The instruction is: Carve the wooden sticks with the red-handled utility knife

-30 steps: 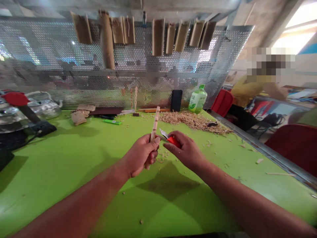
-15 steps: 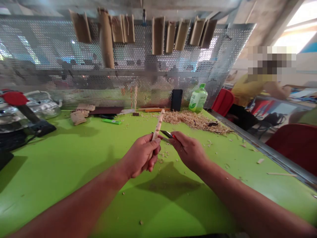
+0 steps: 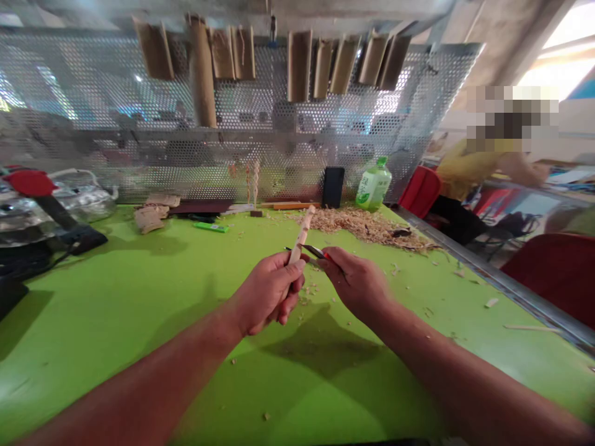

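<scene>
Left fingers (image 3: 289, 302) are wrapped around a stick (image 3: 304, 229); a knife (image 3: 314, 251) is gripped by the right fingers (image 3: 341, 256). Beyond them, shavings (image 3: 353, 224) are heaped on the desk (image 3: 116, 279).

The single view is head-worn, looking forward and down over the green table (image 3: 116, 279); the left hand (image 3: 272, 291) and right hand (image 3: 357, 277) reach in from below — close, near mid-frame; the perforated panel (image 3: 153, 139) stands beyond, faced nearly straight on; the right side takes in a co-worker (image 3: 467, 168), farther off.
</scene>
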`<state>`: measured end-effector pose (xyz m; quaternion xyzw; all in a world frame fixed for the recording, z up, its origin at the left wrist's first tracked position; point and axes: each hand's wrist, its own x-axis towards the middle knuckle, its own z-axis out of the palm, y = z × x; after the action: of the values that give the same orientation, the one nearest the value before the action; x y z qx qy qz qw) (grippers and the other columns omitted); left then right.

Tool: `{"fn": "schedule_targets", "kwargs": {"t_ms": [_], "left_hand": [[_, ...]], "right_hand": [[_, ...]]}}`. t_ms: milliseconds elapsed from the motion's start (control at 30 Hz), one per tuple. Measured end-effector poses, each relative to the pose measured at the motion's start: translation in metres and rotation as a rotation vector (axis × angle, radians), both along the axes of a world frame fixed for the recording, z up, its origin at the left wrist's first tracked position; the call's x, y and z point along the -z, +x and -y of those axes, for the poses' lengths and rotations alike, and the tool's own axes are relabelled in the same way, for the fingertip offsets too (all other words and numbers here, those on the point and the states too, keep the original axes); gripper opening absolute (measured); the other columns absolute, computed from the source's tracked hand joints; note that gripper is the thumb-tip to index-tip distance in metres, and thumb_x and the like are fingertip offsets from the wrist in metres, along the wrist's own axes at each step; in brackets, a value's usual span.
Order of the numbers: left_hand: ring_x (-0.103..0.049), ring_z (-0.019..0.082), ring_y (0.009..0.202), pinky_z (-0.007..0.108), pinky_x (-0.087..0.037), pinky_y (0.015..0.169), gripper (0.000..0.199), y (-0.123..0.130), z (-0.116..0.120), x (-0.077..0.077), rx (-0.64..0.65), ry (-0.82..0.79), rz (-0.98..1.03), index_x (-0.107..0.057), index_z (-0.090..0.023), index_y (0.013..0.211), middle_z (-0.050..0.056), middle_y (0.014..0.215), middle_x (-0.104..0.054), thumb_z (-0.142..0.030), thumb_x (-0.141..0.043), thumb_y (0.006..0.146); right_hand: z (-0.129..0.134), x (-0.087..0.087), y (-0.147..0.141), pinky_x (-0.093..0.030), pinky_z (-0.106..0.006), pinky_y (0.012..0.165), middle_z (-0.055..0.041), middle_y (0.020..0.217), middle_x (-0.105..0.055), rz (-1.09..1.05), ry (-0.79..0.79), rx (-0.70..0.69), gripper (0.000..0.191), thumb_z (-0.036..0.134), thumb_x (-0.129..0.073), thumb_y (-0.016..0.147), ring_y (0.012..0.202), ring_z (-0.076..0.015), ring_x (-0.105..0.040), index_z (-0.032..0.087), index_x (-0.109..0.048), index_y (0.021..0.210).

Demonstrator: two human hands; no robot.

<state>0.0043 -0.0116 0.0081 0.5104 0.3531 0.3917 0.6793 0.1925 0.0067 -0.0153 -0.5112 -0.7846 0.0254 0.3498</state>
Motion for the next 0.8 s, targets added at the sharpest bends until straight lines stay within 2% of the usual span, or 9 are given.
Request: {"fn": "schedule_targets", "kwargs": {"t_ms": [100,233,433,633,700,800], "left_hand": [[-0.033,0.001,0.031,0.015,-0.030,0.026,0.023,0.001,0.002,0.001,-0.016,0.027,-0.022,-0.049,-0.019,0.089,-0.007,0.065,-0.050,-0.041,-0.054,0.089],[-0.029,0.002,0.032,0.015,-0.027,0.026,0.025,0.002,0.004,0.002,-0.050,0.076,-0.093,-0.047,-0.020,0.088,-0.010,0.057,-0.039,-0.044,-0.052,0.090],[-0.027,0.005,0.032,0.016,-0.027,0.026,0.024,0.000,0.006,0.000,-0.063,0.162,-0.224,-0.050,-0.020,0.095,-0.011,0.049,-0.034,-0.043,-0.049,0.092],[-0.030,0.004,0.033,0.016,-0.027,0.029,0.025,-0.004,-0.001,0.001,-0.077,0.283,-0.351,-0.054,-0.018,0.096,-0.011,0.052,-0.034,-0.042,-0.050,0.092],[-0.030,0.003,0.033,0.015,-0.026,0.030,0.023,-0.005,-0.003,0.002,-0.083,0.302,-0.358,-0.054,-0.018,0.098,-0.011,0.052,-0.034,-0.040,-0.051,0.092],[-0.029,0.004,0.032,0.016,-0.025,0.029,0.025,-0.006,-0.005,0.002,-0.089,0.276,-0.311,-0.054,-0.018,0.099,-0.011,0.051,-0.033,-0.042,-0.050,0.092]], "right_hand": [[0.002,0.000,-0.001,-0.020,-0.025,0.051,0.0009,0.062,-0.053,0.025,0.024,0.035,0.033,0.045,-0.040,0.098,0.051,-0.0109,-0.039,0.020,-0.056,0.082],[0.005,-0.003,-0.002,-0.018,-0.027,0.051,0.0013,0.060,-0.050,0.020,-0.021,0.018,0.033,0.045,-0.040,0.097,0.050,-0.0110,-0.035,0.021,-0.051,0.077],[0.005,-0.007,-0.004,-0.024,-0.026,0.049,0.0029,0.056,-0.044,-0.155,-0.274,-0.103,0.035,0.046,-0.041,0.094,0.050,-0.0111,-0.037,0.022,-0.040,0.069],[0.001,-0.010,-0.001,-0.028,-0.024,0.045,0.0041,0.052,-0.044,-0.364,-0.588,-0.254,0.035,0.048,-0.043,0.091,0.044,-0.0092,-0.036,0.022,-0.042,0.067],[0.000,-0.009,0.000,-0.028,-0.024,0.045,0.0043,0.053,-0.044,-0.374,-0.567,-0.261,0.036,0.050,-0.044,0.091,0.044,-0.0093,-0.037,0.022,-0.044,0.069],[-0.001,-0.005,0.000,-0.028,-0.024,0.047,0.0037,0.055,-0.044,-0.308,-0.345,-0.197,0.037,0.050,-0.044,0.092,0.049,-0.0100,-0.038,0.022,-0.043,0.068]]}}
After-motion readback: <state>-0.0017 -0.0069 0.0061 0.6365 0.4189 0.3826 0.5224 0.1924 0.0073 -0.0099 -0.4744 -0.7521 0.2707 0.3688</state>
